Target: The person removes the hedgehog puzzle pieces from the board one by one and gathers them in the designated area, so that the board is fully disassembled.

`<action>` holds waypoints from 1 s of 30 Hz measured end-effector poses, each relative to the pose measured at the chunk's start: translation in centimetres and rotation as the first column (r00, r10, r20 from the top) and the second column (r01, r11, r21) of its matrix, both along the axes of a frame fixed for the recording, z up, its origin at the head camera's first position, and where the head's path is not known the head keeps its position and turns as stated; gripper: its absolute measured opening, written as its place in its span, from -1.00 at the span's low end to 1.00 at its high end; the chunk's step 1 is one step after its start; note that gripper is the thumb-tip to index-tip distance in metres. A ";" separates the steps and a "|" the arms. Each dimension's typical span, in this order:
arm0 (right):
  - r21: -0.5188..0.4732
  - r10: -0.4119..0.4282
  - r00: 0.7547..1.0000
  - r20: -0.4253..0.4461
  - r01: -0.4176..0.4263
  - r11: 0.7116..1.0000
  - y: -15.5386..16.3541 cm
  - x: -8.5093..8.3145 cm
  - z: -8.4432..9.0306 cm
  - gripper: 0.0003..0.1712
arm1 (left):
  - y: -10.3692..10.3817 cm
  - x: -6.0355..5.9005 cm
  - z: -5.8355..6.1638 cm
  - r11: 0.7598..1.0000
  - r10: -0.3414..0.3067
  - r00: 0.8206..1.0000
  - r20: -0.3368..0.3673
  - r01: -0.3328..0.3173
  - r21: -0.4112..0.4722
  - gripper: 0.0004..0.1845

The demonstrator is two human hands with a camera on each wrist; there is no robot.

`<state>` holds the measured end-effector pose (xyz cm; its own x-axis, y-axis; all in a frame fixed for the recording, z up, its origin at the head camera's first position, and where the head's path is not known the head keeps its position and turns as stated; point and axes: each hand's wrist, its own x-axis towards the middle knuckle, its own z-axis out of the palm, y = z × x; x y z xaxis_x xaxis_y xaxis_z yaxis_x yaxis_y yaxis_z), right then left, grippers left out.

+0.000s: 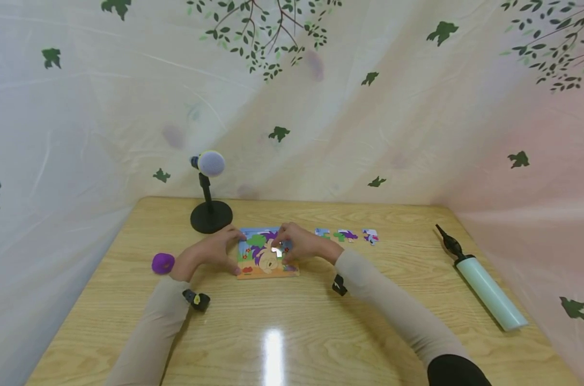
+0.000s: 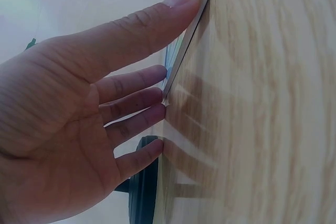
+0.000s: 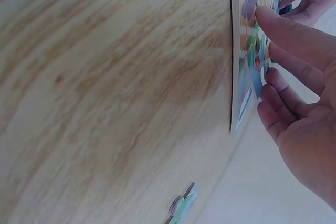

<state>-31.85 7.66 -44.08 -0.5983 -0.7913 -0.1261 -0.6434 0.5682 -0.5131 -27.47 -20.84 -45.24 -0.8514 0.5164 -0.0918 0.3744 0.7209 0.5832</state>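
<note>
My left hand [image 1: 213,251] lies flat beside the puzzle board [image 1: 266,256], fingers [image 2: 137,80] spread and straight, the thumb tip pressing the board's near corner and the other fingertips meeting its left edge on the worktop [image 1: 292,321]. My right hand [image 1: 298,244] is over the board's right half, fingers [image 3: 294,35] only lightly bent and resting on the picture; a small piece sits under the fingertips, though I can't tell whether I'm pinching it or just pressing it down. The board itself lies flat in the middle of the worktop, just in front of the black microphone stand [image 1: 211,214]. Three loose puzzle pieces [image 1: 347,235] wait in a row just to the right of the board. A purple blob [image 1: 163,263] sits left of my left wrist, and a pale green hand pump [image 1: 485,287] lies well apart on the right.
</note>
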 end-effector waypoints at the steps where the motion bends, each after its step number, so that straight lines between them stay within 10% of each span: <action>1: 0.000 -0.006 1.000 -0.003 0.006 1.000 0.0 0.0 0.0 -0.51 | 0.0 0.0 0.0 1.000 0.002 1.000 0.003 -0.002 0.000 -0.10; 30: 0.019 0.047 0.999 -0.023 -0.046 0.999 0.6 0.0 0.6 -0.46 | -0.1 0.2 0.2 1.000 0.009 1.000 0.024 -0.009 -0.001 -0.11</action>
